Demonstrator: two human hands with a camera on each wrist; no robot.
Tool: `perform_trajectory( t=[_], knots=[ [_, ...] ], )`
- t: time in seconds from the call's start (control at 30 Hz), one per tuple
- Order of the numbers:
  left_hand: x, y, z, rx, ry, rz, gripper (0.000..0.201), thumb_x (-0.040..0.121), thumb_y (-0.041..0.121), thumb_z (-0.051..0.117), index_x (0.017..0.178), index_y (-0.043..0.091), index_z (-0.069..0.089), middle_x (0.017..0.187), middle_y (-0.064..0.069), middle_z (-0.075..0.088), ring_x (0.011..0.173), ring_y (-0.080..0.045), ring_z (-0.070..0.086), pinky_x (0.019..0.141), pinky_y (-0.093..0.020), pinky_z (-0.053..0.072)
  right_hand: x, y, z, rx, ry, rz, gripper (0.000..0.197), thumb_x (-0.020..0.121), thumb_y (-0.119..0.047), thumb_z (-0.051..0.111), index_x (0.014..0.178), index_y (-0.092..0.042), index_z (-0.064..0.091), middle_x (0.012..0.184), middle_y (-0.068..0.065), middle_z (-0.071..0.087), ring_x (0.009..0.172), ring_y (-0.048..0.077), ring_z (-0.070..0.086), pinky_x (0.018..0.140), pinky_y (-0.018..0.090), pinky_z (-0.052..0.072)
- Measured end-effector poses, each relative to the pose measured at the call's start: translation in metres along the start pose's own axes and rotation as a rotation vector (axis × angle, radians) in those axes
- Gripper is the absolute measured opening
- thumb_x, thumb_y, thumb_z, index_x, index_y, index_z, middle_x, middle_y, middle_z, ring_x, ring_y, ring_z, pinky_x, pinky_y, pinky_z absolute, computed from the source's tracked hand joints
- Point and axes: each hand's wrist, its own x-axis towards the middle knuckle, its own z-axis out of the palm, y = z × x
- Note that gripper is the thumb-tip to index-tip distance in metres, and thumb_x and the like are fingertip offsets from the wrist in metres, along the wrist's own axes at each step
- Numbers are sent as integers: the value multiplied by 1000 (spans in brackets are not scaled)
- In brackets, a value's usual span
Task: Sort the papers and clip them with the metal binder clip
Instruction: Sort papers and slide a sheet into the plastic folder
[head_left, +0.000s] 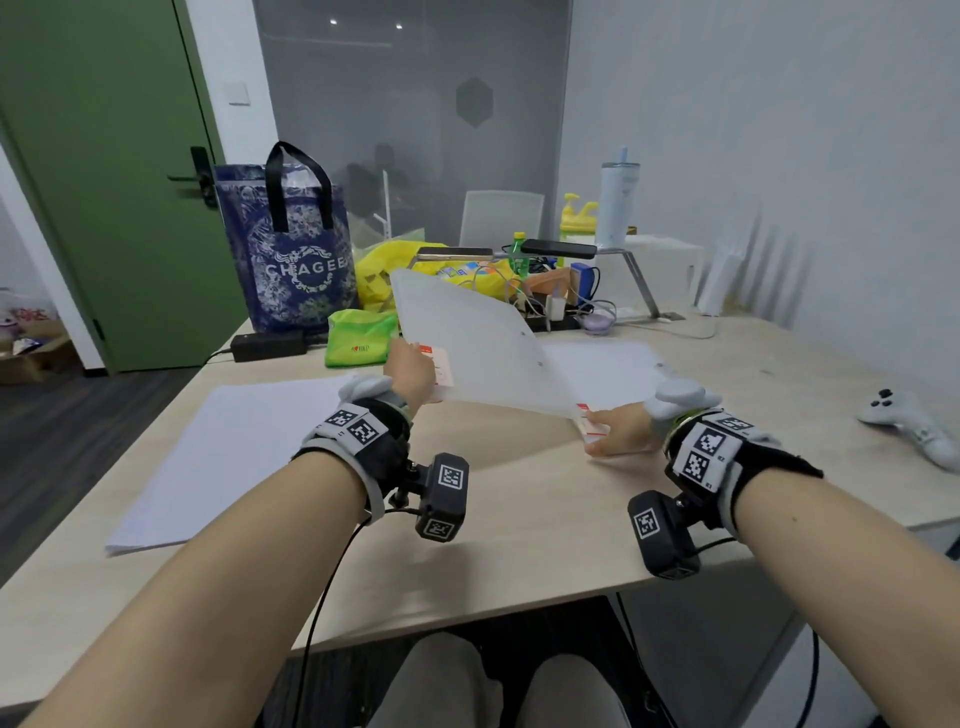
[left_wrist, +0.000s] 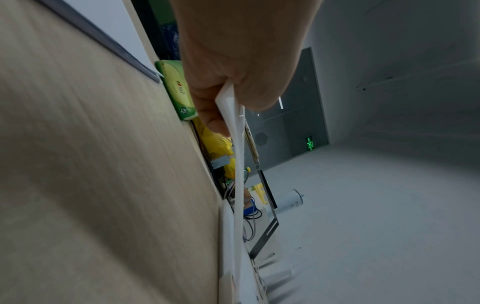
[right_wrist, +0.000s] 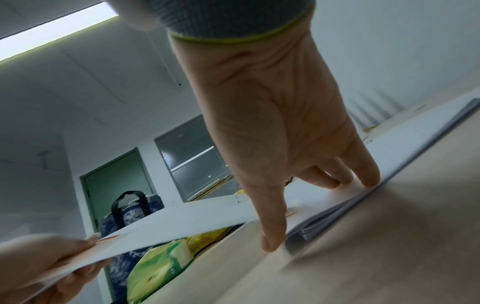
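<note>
From the head camera, a person sits at a light wooden table (head_left: 493, 525) with both forearms stretched forward. The left hand (head_left: 411, 370) pinches the near corner of a white sheet of paper (head_left: 478, 343) and lifts it, so the sheet tilts up and to the left above the table. The right hand (head_left: 621, 431) lies with straight fingers on a paper stack (head_left: 602, 371) that rests flat on the table beneath the raised sheet. A second paper pile (head_left: 234, 457) lies flat, well to the left. A blue tote bag (head_left: 291, 249), a green tissue pack (head_left: 361, 336) and a white game controller (head_left: 914, 423) sit further out. No binder clip can be made out

From the left wrist camera, the left hand (left_wrist: 241, 61) grips the sheet (left_wrist: 237, 164) edge-on between thumb and curled fingers

From the right wrist camera, the right hand (right_wrist: 275, 123) presses its straight fingers onto the stack (right_wrist: 337, 218), thumb tip on the table at the stack's corner. The left hand (right_wrist: 44, 259) holds the raised sheet (right_wrist: 182, 222) at the lower left
</note>
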Motion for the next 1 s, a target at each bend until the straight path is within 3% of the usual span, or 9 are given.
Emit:
perform_trajectory(
  t=[0.17, 0.27, 0.4, 0.5, 0.6, 0.7, 0.8, 0.9, 1.0],
  knots=[
    [3, 11, 6, 54, 43, -2, 26, 102, 10, 31, 122, 2, 45, 128, -25, 54, 118, -38, 55, 96, -50, 49, 8, 17, -5, 24, -19, 31, 65, 101, -42, 31, 152, -9, 9, 159, 10, 14, 147, 27, 18, 117, 32, 15],
    [2, 8, 3, 47, -13, 44, 22, 96, 0, 35, 99, 16, 50, 127, -25, 56, 113, -39, 59, 91, -46, 54, 12, 23, -6, 57, -33, 51, 66, 101, -42, 31, 153, -10, 7, 160, 9, 12, 147, 27, 15, 118, 32, 12],
    [4, 5, 0, 117, -4, 56, 32, 97, 1, 33, 125, -4, 49, 125, -26, 57, 114, -39, 58, 97, -45, 50, 21, 33, -1, 80, -29, 94, 67, 98, -45, 34, 153, -18, 7, 160, 9, 13, 146, 30, 16, 120, 39, 11],
    [3, 6, -2, 204, 32, 50, 32, 101, 4, 28, 123, -6, 48, 117, -22, 59, 115, -37, 56, 96, -43, 43, 21, 36, 3, 128, 22, 128, 65, 97, -45, 37, 152, -19, 14, 158, 10, 19, 145, 31, 20, 119, 38, 14],
    [1, 7, -3, 212, 16, 69, 32, 100, 4, 29, 123, -7, 50, 93, -13, 57, 114, -38, 57, 94, -45, 47, 18, 36, 0, 208, 32, 146, 67, 97, -45, 41, 151, -14, 18, 157, 9, 22, 144, 28, 23, 117, 33, 17],
    [3, 8, -3, 211, 48, 68, 35, 102, 6, 28, 122, -11, 51, 116, -24, 60, 115, -39, 56, 89, -44, 45, 15, 42, -5, 314, 51, 139, 74, 94, -43, 50, 151, -9, 17, 159, 7, 19, 146, 25, 19, 119, 33, 15],
    [-4, 14, -2, 156, 48, 48, 37, 103, 10, 27, 122, -9, 52, 123, -26, 58, 117, -39, 55, 89, -41, 46, 11, 49, -8, 424, 155, 160, 66, 94, -29, 55, 149, -7, 26, 157, 7, 25, 145, 24, 23, 118, 32, 19],
    [-14, 23, 4, 147, 38, 40, 38, 104, 12, 26, 123, -10, 50, 126, -27, 56, 119, -40, 53, 97, -44, 42, -4, 51, -13, 518, 252, 141, 49, 97, -25, 48, 141, -4, 42, 150, 10, 39, 137, 25, 37, 110, 31, 30],
    [-26, 31, 14, 143, -12, 55, 36, 103, 9, 28, 126, -10, 48, 128, -26, 56, 120, -38, 54, 94, -42, 44, -19, 54, -12, 750, 243, 95, 41, 98, -26, 43, 131, -2, 50, 134, 14, 53, 114, 28, 57, 87, 36, 47]
  ],
)
